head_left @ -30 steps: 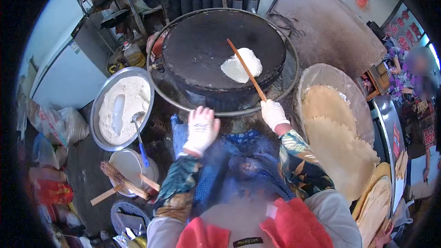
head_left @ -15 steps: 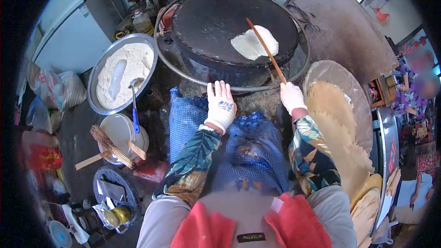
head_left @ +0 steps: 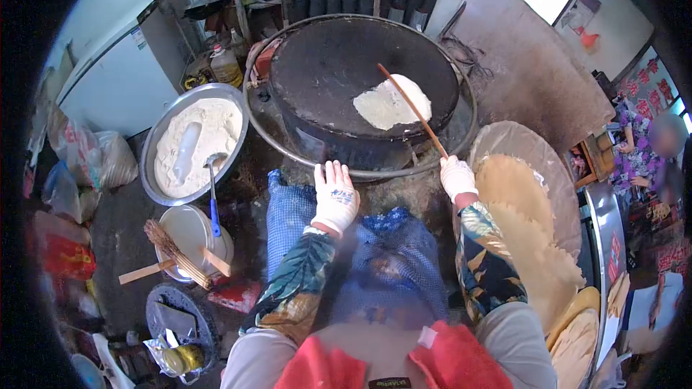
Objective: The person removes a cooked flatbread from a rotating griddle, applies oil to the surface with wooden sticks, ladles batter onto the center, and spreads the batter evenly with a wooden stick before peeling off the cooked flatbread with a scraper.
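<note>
My right hand (head_left: 458, 179), in a white glove, is closed around the lower end of a thin wooden stick (head_left: 412, 109). The stick slants up and left across a pale patch of batter (head_left: 382, 109) on the right part of a round black griddle (head_left: 339, 57). My left hand (head_left: 336, 198), gloved too, lies flat with its fingers stretched out, at the near side of the metal ring (head_left: 288, 150) around the griddle. Whether its fingertips touch the ring I cannot tell. Below it hangs blue checked cloth (head_left: 393, 252) over my lap.
On the left stand a metal basin (head_left: 150, 173) of pale batter with a ladle (head_left: 214, 194), and a white bucket (head_left: 191, 220) with a whisk brush (head_left: 169, 245) across it. Thin flatbreads (head_left: 533, 238) are stacked at the right. A person (head_left: 634, 144) is at the far right.
The view has tilted up, so the griddle and both hands sit lower in the picture. The stick still crosses the batter patch, and my left hand remains flat near the ring.
</note>
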### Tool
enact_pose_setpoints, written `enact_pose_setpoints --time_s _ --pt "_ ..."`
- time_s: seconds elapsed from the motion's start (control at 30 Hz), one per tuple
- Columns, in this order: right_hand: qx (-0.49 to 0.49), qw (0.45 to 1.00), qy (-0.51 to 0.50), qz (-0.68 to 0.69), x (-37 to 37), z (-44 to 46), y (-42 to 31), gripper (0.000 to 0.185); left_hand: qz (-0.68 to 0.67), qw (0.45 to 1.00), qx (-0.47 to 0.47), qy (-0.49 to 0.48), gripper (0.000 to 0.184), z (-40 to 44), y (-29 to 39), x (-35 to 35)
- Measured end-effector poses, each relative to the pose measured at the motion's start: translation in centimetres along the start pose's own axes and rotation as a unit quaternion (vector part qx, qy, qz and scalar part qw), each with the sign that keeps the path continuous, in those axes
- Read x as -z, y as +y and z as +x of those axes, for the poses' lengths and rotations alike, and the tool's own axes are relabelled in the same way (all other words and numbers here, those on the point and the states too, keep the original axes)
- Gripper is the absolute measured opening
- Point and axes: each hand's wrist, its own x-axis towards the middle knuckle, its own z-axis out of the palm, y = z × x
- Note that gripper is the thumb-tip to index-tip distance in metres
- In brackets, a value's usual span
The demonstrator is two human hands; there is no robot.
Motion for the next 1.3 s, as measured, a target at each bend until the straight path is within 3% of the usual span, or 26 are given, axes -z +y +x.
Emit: enact_pose_setpoints --time_s 0.13,0.17,0.33,0.43,0.5,0.6,0.7,0.77,0.9,1.07,1.17,1.23,1.3 --pt "0.098 0.995 0.018 0.017 0.6 -0.2 -1.6 0.037 -0.019 0.999 0.009 -0.032 0.068 0.4 -1.1 0.8" --pt "0.154 0.987 0.012 -0.031 -0.1 -0.6 -1.8 0.035 -0.021 0.999 0.011 -0.029 0.067 0.3 -1.3 0.6" --pt "0.076 0.996 0.044 -0.002 -1.7 2.6 0.6 0.040 -0.017 1.000 0.019 0.005 0.064 0.2 -2.7 0.4" --pt "0.095 0.995 0.005 0.011 1.4 0.9 -2.3 0.042 -0.031 0.999 0.026 0.013 0.060 0.4 -3.7 0.7" --pt "0.094 0.994 -0.048 -0.027 -0.3 0.5 -1.9 0.040 -0.014 0.998 0.053 -0.018 0.059 0.6 -4.0 1.3" --pt "0.059 0.998 0.031 -0.009 -1.8 2.9 1.6 0.040 -0.011 0.997 0.067 -0.019 0.057 0.9 -5.0 0.9" --pt "0.094 0.995 0.023 0.015 -1.2 2.4 0.2 0.039 -0.008 0.997 0.071 -0.035 0.057 1.1 -6.3 1.4" --pt "0.145 0.989 -0.037 -0.010 0.2 -0.2 -0.7 0.039 0.008 0.996 0.079 -0.051 0.057 1.3 -7.2 1.1" --pt "0.075 0.997 0.030 -0.016 -1.7 2.1 3.3 0.037 0.004 0.994 0.099 -0.039 0.055 2.0 -9.1 0.9" --pt "0.151 0.987 -0.009 -0.045 0.0 0.6 0.3 0.033 0.008 0.984 0.143 -0.110 0.058 3.3 -11.3 2.2" --pt "0.084 0.994 0.059 -0.021 -2.7 3.1 2.8 0.037 0.050 0.981 0.158 -0.096 0.051 4.1 -13.0 0.2" --pt "0.079 0.996 0.052 -0.006 -1.3 2.6 0.8 0.039 0.071 0.981 0.167 -0.072 0.049 4.2 -13.1 2.1" --pt "0.120 0.992 -0.007 0.039 1.2 0.5 -1.0 0.039 0.014 0.984 0.130 -0.123 0.051 4.4 -10.8 6.4"
